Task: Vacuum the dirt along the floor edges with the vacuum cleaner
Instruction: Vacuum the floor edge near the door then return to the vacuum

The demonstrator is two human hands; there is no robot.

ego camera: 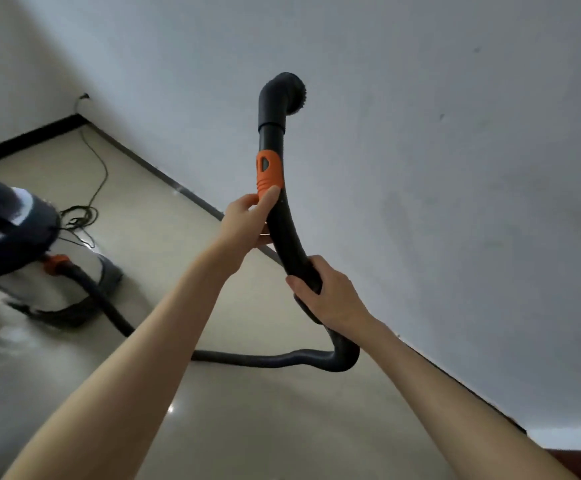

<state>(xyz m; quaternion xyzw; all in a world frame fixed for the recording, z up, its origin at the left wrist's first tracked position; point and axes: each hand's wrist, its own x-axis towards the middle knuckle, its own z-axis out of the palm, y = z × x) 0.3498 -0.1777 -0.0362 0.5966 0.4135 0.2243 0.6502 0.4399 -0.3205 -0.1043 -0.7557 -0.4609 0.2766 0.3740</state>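
Observation:
I hold the vacuum's curved black wand [284, 233] up in front of the grey wall. My left hand [247, 220] grips it just below the orange collar [268, 171]. My right hand [323, 292] grips the lower end where the hose joins. A round black brush nozzle [287, 91] tops the wand, bristles facing right toward the wall. The black hose [265, 358] loops down from my right hand and runs left across the floor to the dark canister vacuum cleaner [8, 230] at the left edge.
A dark skirting strip [185, 192] runs along the foot of the wall [420, 168], meeting another wall at the far corner [78, 114]. A thin power cord [91, 188] lies coiled on the glossy beige tile floor [247, 427] beside the canister.

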